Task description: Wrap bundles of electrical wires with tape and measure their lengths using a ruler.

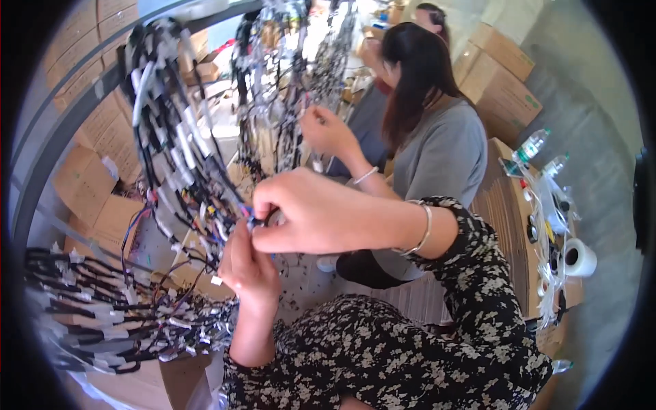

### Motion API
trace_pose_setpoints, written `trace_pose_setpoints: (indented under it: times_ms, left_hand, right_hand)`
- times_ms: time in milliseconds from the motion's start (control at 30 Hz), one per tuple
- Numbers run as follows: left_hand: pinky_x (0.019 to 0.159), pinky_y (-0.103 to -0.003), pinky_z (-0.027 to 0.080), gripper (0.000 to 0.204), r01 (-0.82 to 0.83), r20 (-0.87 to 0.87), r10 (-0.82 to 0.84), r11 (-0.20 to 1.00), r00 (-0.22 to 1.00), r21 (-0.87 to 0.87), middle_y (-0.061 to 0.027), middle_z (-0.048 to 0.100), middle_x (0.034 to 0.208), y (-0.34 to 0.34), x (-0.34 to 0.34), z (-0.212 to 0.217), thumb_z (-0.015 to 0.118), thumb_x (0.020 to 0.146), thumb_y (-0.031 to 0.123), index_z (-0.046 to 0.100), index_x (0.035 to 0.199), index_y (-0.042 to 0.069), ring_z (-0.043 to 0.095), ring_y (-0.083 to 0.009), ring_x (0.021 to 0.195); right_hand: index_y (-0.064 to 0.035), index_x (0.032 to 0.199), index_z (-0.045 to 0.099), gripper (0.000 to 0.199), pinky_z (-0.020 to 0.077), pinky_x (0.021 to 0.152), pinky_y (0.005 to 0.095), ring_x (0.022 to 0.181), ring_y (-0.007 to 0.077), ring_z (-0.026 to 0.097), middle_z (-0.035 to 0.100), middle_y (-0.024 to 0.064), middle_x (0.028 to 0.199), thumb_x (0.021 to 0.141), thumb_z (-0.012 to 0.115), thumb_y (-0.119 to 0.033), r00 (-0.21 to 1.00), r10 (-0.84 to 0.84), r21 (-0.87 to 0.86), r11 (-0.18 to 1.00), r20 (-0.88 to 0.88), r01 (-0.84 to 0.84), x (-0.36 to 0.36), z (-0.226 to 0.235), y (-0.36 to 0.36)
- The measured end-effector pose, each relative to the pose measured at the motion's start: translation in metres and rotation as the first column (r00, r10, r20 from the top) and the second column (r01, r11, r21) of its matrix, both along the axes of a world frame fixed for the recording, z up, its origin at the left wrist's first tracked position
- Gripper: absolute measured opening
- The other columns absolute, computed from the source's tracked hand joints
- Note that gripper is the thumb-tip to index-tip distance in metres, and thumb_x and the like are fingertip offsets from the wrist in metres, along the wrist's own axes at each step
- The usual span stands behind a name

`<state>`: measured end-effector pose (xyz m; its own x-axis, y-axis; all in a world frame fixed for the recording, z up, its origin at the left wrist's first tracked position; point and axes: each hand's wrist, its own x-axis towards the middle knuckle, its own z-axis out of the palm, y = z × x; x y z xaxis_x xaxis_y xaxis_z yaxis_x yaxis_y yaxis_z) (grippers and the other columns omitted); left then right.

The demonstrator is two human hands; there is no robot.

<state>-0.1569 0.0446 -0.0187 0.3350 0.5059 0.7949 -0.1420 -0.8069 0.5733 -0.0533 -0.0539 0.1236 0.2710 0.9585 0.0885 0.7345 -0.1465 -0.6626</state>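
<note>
My right hand [311, 212] is closed in a pinch, its thumb and forefinger on a thin dark cable [275, 219]. Just below and to its left, my left hand [250, 268] grips the same spot, fingers pressed together around wires. Blue and red strands [247, 212] show where the two hands meet; the exact end is partly covered by fingers. Beside them hangs a thick bundle of black cables with white and grey tape wraps [179, 137]. A second bundle of taped cables [96, 318] spreads out at the lower left.
A grey metal rail [51, 147] curves along the left. More cable bundles [270, 75] hang ahead, where a co-worker in grey [437, 150] raises a hand. Flattened cardboard [502, 219] is stacked at right, near a tape roll [579, 257] and bottles [531, 145]. Open cartons [89, 181] stand left.
</note>
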Motion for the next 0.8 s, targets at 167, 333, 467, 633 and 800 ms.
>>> trace_pose_setpoints:
  times_ms: [167,333,467,633,800]
  left_hand:
    - [0.066,-0.041,0.055,0.036,-0.056,0.025,0.055,0.998,0.998,0.037,-0.0204,0.068,0.087,-0.003,0.003,0.002,0.07,0.078,0.004,0.062,0.111,-0.008,0.068,-0.0357,0.072]
    - [0.051,-0.035,0.046,0.013,0.01,0.021,-0.006,0.98,1.0,-0.2,-0.014,0.062,0.069,-0.001,0.006,-0.002,0.065,0.085,0.003,0.066,0.097,-0.001,0.059,-0.0267,0.053]
    - [0.052,-0.027,0.038,0.021,0.337,0.18,-0.286,0.749,0.941,-0.57,-0.0035,0.053,0.066,-0.007,-0.01,0.013,0.059,0.095,0.014,0.065,0.103,-0.005,0.046,-0.0087,0.059]
    - [0.045,-0.022,0.026,0.041,0.421,0.28,-0.343,0.468,0.897,-0.777,0.0032,0.047,0.057,-0.014,-0.019,0.038,0.053,0.102,0.027,0.068,0.082,-0.005,0.033,-0.0034,0.049]
    - [0.042,-0.022,0.023,0.038,0.552,0.465,-0.383,0.152,0.798,-0.82,0.0036,0.046,0.052,-0.001,-0.017,0.042,0.055,0.101,0.027,0.068,0.077,0.0,0.032,-0.003,0.044]
  right_hand:
    - [0.0065,0.064,0.06,0.031,0.0364,0.039,0.0271,0.042,0.0113,0.051,0.055,0.0077,0.049,0.084,0.062,-0.017,0.984,0.034,0.032,0.999,-0.174,-0.029,-0.002,-0.001,0.008]
    - [0.0074,0.073,0.062,0.034,0.046,0.042,0.0255,0.047,0.0134,0.061,0.064,0.0105,0.061,0.093,0.053,-0.019,0.842,-0.078,-0.175,0.984,-0.534,-0.02,0.001,0.01,0.024]
    - [0.005,0.076,0.063,0.039,0.0419,0.043,0.0251,0.043,0.0107,0.052,0.064,0.0084,0.063,0.098,0.053,-0.025,0.882,-0.058,-0.256,0.964,-0.469,-0.073,0.012,0.019,0.035]
    - [0.0008,0.085,0.065,0.044,0.0411,0.054,0.0278,0.06,0.007,0.052,0.061,0.0011,0.069,0.101,0.05,-0.037,0.978,-0.112,0.26,0.953,-0.178,0.157,0.036,-0.011,0.027]
    - [0.0016,0.13,0.057,0.059,0.0517,0.077,0.0287,0.084,0.0167,0.065,0.067,0.011,0.104,0.101,0.045,-0.048,0.848,0.419,0.399,0.873,-0.323,-0.28,0.036,-0.063,0.042]
